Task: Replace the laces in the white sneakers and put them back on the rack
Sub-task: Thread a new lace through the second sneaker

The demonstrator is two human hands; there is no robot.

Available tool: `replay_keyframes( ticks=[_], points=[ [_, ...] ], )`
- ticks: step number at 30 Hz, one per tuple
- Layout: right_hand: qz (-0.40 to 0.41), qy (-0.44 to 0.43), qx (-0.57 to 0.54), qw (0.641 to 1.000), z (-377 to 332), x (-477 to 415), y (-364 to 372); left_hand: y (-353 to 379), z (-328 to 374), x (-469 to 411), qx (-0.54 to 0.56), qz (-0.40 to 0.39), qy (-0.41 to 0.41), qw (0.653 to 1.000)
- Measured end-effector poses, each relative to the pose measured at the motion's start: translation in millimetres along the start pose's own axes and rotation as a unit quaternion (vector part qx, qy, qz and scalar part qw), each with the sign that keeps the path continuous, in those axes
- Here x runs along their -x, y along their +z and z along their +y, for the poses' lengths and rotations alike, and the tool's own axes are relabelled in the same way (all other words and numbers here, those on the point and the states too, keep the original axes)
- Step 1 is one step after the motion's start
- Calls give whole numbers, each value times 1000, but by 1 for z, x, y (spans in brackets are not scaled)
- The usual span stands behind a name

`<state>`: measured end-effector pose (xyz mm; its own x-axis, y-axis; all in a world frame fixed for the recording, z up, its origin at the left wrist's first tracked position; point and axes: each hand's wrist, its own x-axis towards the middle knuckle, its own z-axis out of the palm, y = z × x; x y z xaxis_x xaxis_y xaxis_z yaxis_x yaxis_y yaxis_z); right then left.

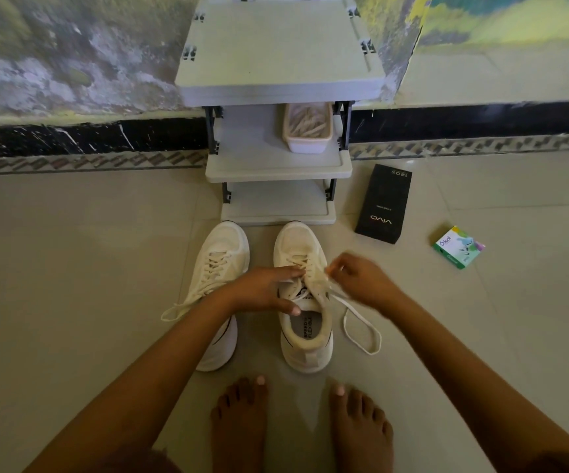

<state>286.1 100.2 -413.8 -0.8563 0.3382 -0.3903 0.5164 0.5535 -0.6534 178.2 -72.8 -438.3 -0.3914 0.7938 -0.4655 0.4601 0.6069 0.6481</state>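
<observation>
Hands work over the right sneaker (305, 349), which stands on the floor (88, 268) just before the rack (278, 162). Left hand (262, 290) lies across its lacing, fingers straight, thumb at the collar. Right hand (361, 281), blurred, pinches the lace (361, 336) at its fingertips; slack loops on the floor beside the shoe. Left sneaker (221, 247) stands alongside, laced, partly covered by the left forearm. Tub (307, 128) of laces sits on the rack's middle shelf. Black box (383, 204) and green box (459, 247) lie to the right. Bare feet (238, 425) stand near the heels.
</observation>
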Motion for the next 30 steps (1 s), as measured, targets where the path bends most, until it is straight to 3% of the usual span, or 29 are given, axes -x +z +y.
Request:
replay_keyframes(
  ticks=[2, 4, 8, 10, 11, 14, 16, 18, 19, 20, 22, 23, 26, 30],
  points=[
    [-48, -6, 91, 995, 10, 0, 22, -1, 0, 0, 6, -2, 0, 1000],
    [-31, -25, 112, 993, 10, 1, 24, 0, -1, -2, 7, 2, -4, 1000],
    [-54, -78, 44, 994, 5, 0, 4, 1, -3, -6, -1, 14, -8, 1000],
    [-76, -93, -99, 988, -1, 6, -10, 2, -4, -8, -16, 15, -12, 1000],
    [-90, -95, -215, 968, -6, 10, -19, 3, -5, -10, -40, 13, -13, 999],
    [-93, -109, -522, 841, -14, 19, -51, 4, -6, -12, -69, 12, -18, 997],
    [-85, -112, -580, 803, -13, 20, -68, 5, -7, -12, -54, 20, -22, 998],
    [-93, -72, -586, 802, -9, 20, -71, 5, -6, -12, -58, 23, -26, 998],
    [-105, -37, -561, 820, -5, 19, -69, 5, -6, -12, -63, 23, -28, 997],
    [-108, 2, -492, 864, 0, 18, -64, 5, -6, -12, -68, 23, -29, 997],
    [-100, 79, -258, 958, 13, 13, -53, 4, -6, -12, -78, 21, -28, 996],
    [-98, 115, -169, 974, 20, 10, -46, 4, -6, -12, -80, 20, -27, 996],
    [-106, 188, -40, 976, 31, 1, -21, 3, -5, -10, -75, 22, -25, 997],
    [-148, 142, 109, 973, 31, -5, 5, 4, -5, -10, -74, 20, -33, 996]
  ],
)
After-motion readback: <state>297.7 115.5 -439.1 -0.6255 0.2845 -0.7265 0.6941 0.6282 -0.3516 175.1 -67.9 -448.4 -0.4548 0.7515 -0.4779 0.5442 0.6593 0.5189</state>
